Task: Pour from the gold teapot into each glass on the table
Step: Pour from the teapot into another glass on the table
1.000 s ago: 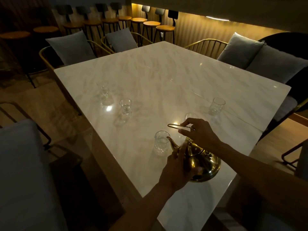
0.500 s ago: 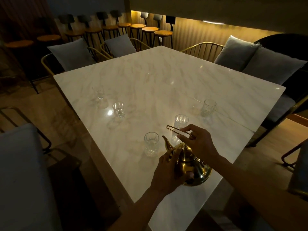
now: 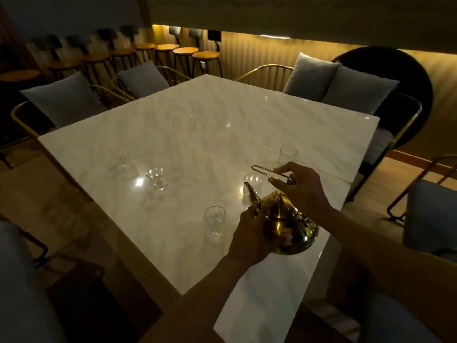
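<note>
The gold teapot (image 3: pixel 290 225) hangs above the near right part of the white marble table (image 3: pixel 197 125). My right hand (image 3: pixel 300 188) pinches its thin wire handle from above. My left hand (image 3: pixel 254 235) cups the pot's side and base, below the spout. The spout points away, toward a clear glass (image 3: pixel 252 184) just behind it. Another glass (image 3: pixel 214 222) stands left of the pot, close to my left hand. Several more glasses stand further off: one at the right (image 3: pixel 286 155), one at centre left (image 3: pixel 156 179), one faint at the far left (image 3: pixel 123 160).
Gold-framed chairs with grey cushions (image 3: pixel 65 99) ring the table, two more cushions at the back right (image 3: pixel 356 89). A row of bar stools (image 3: pixel 184 53) lines the far wall. A dark round chair back (image 3: pixel 385 70) stands at the right. The room is dim.
The teapot has moved right, away from the near glass, and its spout now points at the glass behind it. Both hands kept their hold. My head has shifted, so the table sits lower in view.
</note>
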